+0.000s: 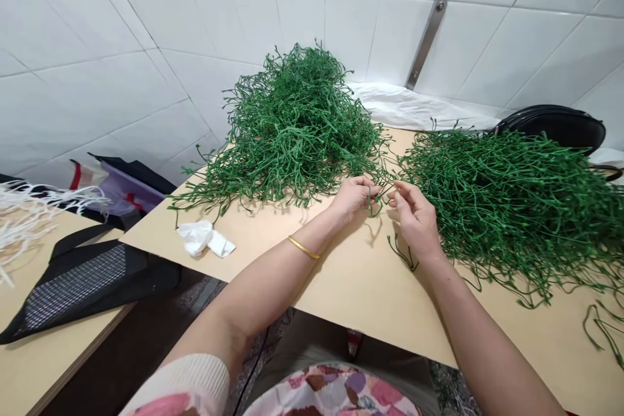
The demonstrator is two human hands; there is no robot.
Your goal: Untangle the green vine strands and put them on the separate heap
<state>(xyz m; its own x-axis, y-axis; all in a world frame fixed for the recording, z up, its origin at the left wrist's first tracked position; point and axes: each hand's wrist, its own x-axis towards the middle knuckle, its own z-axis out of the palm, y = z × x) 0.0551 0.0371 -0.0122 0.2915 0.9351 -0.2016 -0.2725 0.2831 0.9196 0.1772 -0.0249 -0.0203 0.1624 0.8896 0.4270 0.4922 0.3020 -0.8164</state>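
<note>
My left hand [355, 198], with a gold bangle on its wrist, pinches a thin green strand near the middle of the table. Close beside it my right hand [413, 214] has its thumb and forefinger together at green strand ends; exactly what they grip is too small to tell. A tall pile of green knotted strands [302, 123] stands behind my left hand. Another wide green pile [507, 201] lies to the right of my right hand. A few loose strands [403, 255] rest on the table under my right hand.
The wooden table [351, 279] meets a white tiled wall. A crumpled tissue [205, 238] lies at its left. Black bag [550, 127] and white cloth [419, 107] are at the back. On a left table are a black mesh bag [78, 279] and white strands [34, 208].
</note>
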